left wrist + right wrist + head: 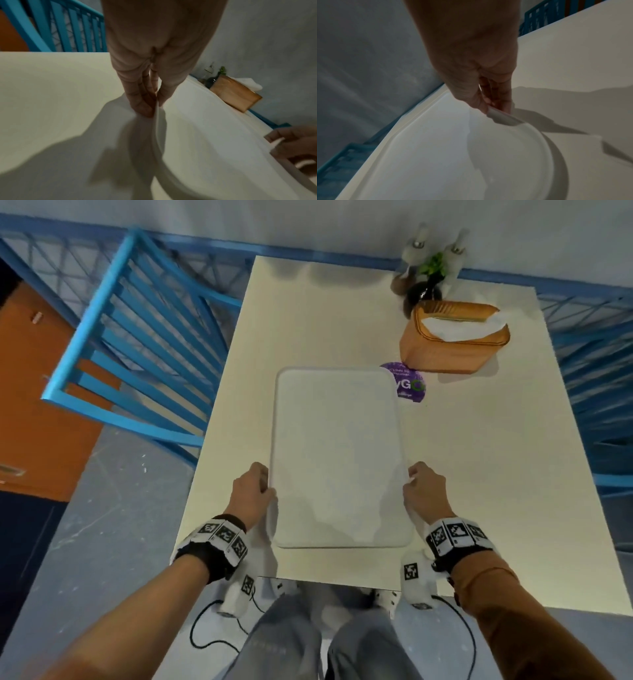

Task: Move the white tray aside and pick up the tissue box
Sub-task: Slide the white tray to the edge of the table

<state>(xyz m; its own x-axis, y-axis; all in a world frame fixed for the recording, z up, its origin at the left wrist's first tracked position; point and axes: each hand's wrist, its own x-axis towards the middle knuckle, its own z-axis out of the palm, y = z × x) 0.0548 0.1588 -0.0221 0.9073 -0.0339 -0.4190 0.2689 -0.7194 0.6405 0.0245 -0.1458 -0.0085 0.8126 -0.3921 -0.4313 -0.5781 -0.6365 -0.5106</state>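
A white rectangular tray (339, 453) lies lengthwise in the middle of the cream table (479, 460). My left hand (255, 484) pinches its left rim near the front, thumb on top and fingers underneath, as the left wrist view shows at the left hand (150, 106) on the tray (214, 142). My right hand (419, 484) pinches the right rim; in the right wrist view the right hand (493, 106) grips the tray (445, 155) edge, which looks slightly raised. The wooden tissue box (454, 337), with white tissue sticking out, stands at the far right, also visible as the tissue box (236, 93).
A purple round sticker (411, 386) lies partly under the tray's far right corner. A dark vase with a green sprig (426, 285) and shakers stand behind the tissue box by the wall. A blue slatted chair (137, 337) stands left of the table.
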